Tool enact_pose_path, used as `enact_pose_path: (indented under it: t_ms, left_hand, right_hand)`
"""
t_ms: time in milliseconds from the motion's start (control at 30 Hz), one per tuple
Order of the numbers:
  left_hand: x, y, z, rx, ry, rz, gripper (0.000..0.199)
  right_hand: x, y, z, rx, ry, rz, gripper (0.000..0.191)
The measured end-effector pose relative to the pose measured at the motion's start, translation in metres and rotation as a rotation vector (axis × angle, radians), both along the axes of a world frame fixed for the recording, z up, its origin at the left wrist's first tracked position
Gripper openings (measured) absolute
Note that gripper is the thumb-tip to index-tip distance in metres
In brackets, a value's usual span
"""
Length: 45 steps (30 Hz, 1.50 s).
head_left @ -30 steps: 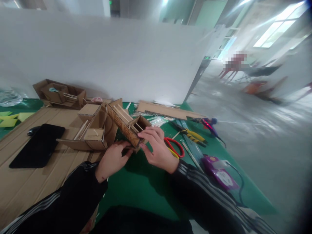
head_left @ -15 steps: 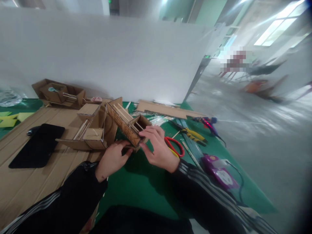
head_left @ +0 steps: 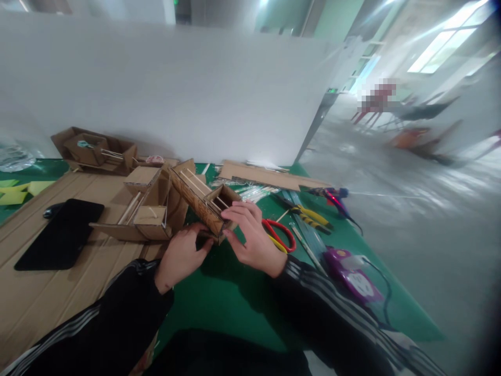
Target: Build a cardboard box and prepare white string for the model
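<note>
I have the long cardboard model [head_left: 198,203] between my two hands, slanting over the green tabletop [head_left: 223,297], its near end towards me. My left hand [head_left: 182,258] is curled with thumb and fingers pinching a flap at the bottom of that near end. My right hand [head_left: 254,240] grips the near corner, thumb at the edge and fingers laid over the side of the small open box [head_left: 224,196] built into the model. My own fingers cover the joint, so I can't fairly say how closely the flap meets the rest.

Compared with half a second ago, the model has tipped a little: its far end sits slightly lower and further left, and more shows of the piece behind the thin sticks [head_left: 199,183]. My hands have barely shifted and keep the same hold.

To the left, the second cardboard model [head_left: 151,216] stays where it was on the cardboard sheet [head_left: 97,282], near the black pad [head_left: 60,237]. Just beyond my right hand lie the red and yellow loop handles [head_left: 290,243], then the yellow-and-black pliers [head_left: 313,218], and further off the purple power strip [head_left: 354,277], all unmoved.
</note>
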<state>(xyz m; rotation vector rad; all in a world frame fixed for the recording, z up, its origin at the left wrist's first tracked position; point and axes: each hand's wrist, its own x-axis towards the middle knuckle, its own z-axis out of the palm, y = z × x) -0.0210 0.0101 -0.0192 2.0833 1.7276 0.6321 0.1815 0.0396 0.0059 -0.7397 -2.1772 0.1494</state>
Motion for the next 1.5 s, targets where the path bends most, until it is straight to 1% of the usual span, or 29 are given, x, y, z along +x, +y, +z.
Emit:
enact_pose_path:
  t_ms: [200, 567, 800, 1033, 1233, 1500]
  left_hand:
    - [0.0013, -0.0005, -0.002, -0.008, 0.045, 0.017, 0.022]
    - [0.0035, -0.0043, 0.001, 0.025, 0.14, 0.033, 0.024]
    - [0.0035, -0.0044, 0.0031, 0.028, 0.178, 0.034, 0.018]
    - [0.004, -0.0046, 0.0011, 0.045, 0.221, 0.04, 0.02]
    - [0.0044, -0.0052, 0.0004, 0.053, 0.246, 0.033, 0.017]
    - [0.0045, -0.0057, 0.001, 0.05, 0.259, 0.034, 0.017]
  right_hand:
    - [-0.0003, 0.0004, -0.0028, 0.017, 0.006, -0.016, 0.034]
    - [-0.0019, -0.0013, -0.0027, 0.046, 0.01, -0.088, 0.029]
    - [-0.0026, -0.0022, -0.0016, 0.051, 0.011, -0.09, 0.029]
    - [-0.0032, -0.003, -0.0002, 0.055, 0.009, -0.094, 0.029]
    - [-0.0036, -0.0033, -0.0011, 0.037, 0.017, -0.095, 0.029]
    - [-0.0052, -0.0018, -0.0004, 0.044, 0.035, -0.091, 0.028]
